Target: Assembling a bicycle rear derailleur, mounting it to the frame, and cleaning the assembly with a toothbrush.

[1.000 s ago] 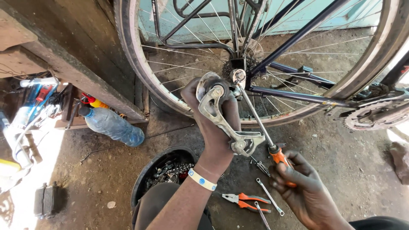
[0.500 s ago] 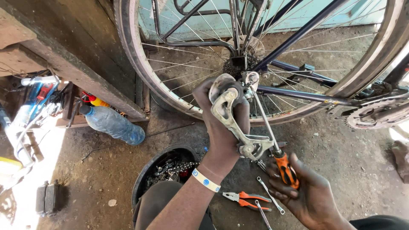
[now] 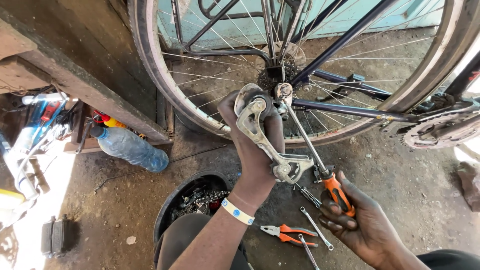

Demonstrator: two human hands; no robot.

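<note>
The left hand (image 3: 255, 145) gripped a silver rear derailleur (image 3: 265, 142), holding it up just below the bicycle's rear wheel hub (image 3: 272, 77). The right hand (image 3: 362, 220) was closed around the orange handle of a screwdriver (image 3: 320, 165), whose tip met the derailleur's upper end. Orange-handled pliers (image 3: 290, 233) and a thin wrench (image 3: 316, 228) lay on the ground between the wrists.

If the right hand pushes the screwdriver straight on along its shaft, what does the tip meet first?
The right hand holds the orange-handled screwdriver pointing up and left. Its tip appears to be already at the top of the metal derailleur held by the left hand; depth is unclear.
</note>
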